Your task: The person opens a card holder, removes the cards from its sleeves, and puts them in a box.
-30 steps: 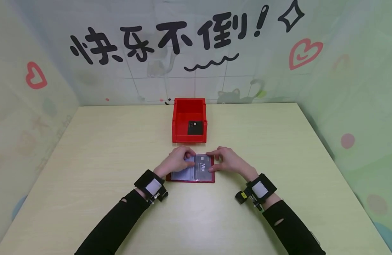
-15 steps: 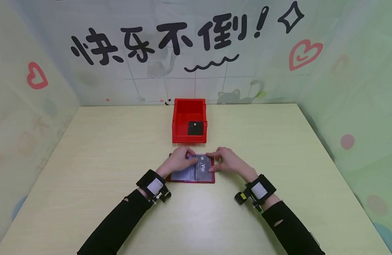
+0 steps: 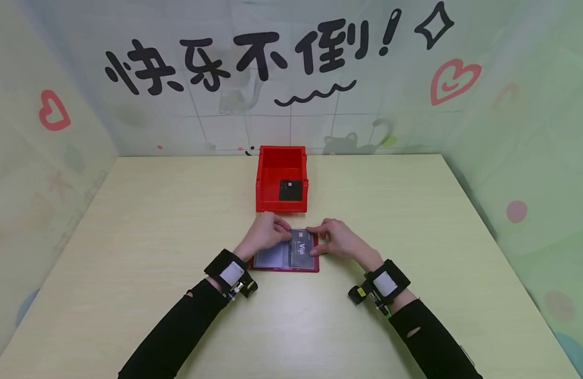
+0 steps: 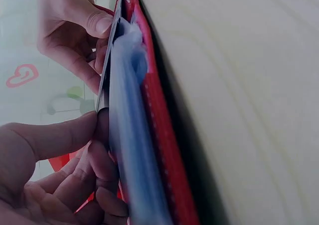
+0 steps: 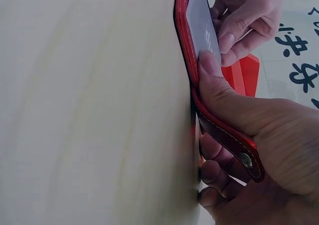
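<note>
An open red card holder (image 3: 284, 270) with clear plastic sleeves (image 3: 270, 258) lies on the table in the head view. A grey card (image 3: 300, 257) printed "Vip" is on its right side. My left hand (image 3: 266, 231) pinches the card's left edge near the top between thumb and index finger; the left wrist view shows that edge raised from the sleeves. My right hand (image 3: 337, 239) grips the holder's right side, its thumb (image 5: 212, 68) pressing at the card's edge. In the right wrist view, a red strap (image 5: 224, 135) with a metal snap passes under that hand.
A red bin (image 3: 282, 206) stands just beyond the holder, with a black card-like piece (image 3: 291, 190) inside. The pale table (image 3: 187, 195) runs back to a printed backdrop (image 3: 291, 126), with more backdrop along both sides.
My left thumb has moved right, from over the sleeves to the card's left edge. The left hand has also shifted slightly away from the body. My right hand stays almost still.
</note>
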Tool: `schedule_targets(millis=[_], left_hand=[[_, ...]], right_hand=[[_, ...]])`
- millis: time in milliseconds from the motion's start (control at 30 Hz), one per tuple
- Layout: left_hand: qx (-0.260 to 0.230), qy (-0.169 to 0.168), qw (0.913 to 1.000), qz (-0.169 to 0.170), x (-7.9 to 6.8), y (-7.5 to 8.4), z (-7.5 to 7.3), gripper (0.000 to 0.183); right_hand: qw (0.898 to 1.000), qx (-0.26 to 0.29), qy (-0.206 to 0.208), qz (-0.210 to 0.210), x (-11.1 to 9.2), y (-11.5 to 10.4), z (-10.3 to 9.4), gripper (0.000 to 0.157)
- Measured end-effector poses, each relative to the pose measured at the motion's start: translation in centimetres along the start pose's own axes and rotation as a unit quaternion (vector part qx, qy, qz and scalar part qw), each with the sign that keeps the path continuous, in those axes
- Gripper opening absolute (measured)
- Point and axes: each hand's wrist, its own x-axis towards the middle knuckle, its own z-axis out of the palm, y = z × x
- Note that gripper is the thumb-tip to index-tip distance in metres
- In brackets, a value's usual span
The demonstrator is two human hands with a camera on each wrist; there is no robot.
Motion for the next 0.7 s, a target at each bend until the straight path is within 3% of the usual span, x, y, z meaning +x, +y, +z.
schedule_targets(millis=[233,433,700], left_hand=[[-0.011,-0.010,0.9998,-0.010,0.1,-0.3,-0.5,0.024],[-0.013,-0.020,0.9988,-0.043,-0.1,-0.4,-1.2,0.025],[0.001,-0.011,0.9990,-0.043,-0.5,-0.6,-0.9,0.041]], right_hand=[[1.000,-0.003,-0.001,-0.004,0.3,0.0,0.1,0.063],[1.000,-0.010,0.000,-0.004,0.2,-0.1,0.1,0.063],[1.000,-0.008,-0.002,0.001,0.1,-0.1,0.1,0.062]])
